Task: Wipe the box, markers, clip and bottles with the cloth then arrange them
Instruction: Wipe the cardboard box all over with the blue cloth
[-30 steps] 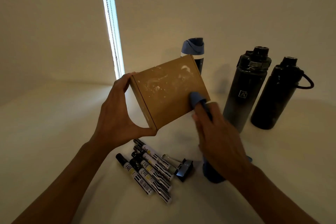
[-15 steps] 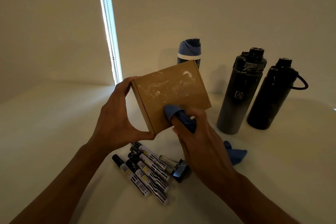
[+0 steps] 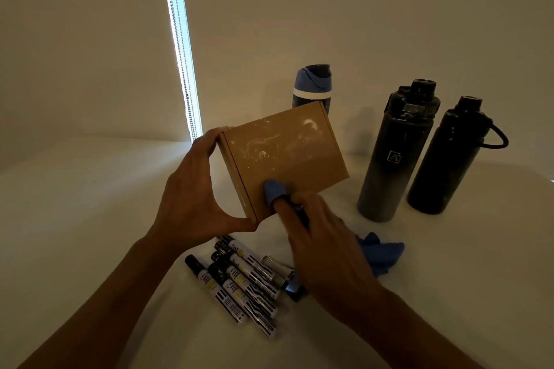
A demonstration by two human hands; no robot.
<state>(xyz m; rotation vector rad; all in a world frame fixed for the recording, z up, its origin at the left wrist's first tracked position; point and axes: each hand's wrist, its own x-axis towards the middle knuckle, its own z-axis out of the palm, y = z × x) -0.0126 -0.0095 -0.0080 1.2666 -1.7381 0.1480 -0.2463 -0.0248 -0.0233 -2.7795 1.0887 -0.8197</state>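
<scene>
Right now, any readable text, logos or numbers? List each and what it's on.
"A" in a square outline: logo on the middle black bottle.
Markers: barcodes and printed labels, too small and blurred to read.
Cardboard box: white smears only, no print visible.
Blue-lidded bottle and right black bottle: no text visible.

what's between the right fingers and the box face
In the head view, a fold of the blue cloth lies between the right hand fingers and the cardboard box.
</scene>
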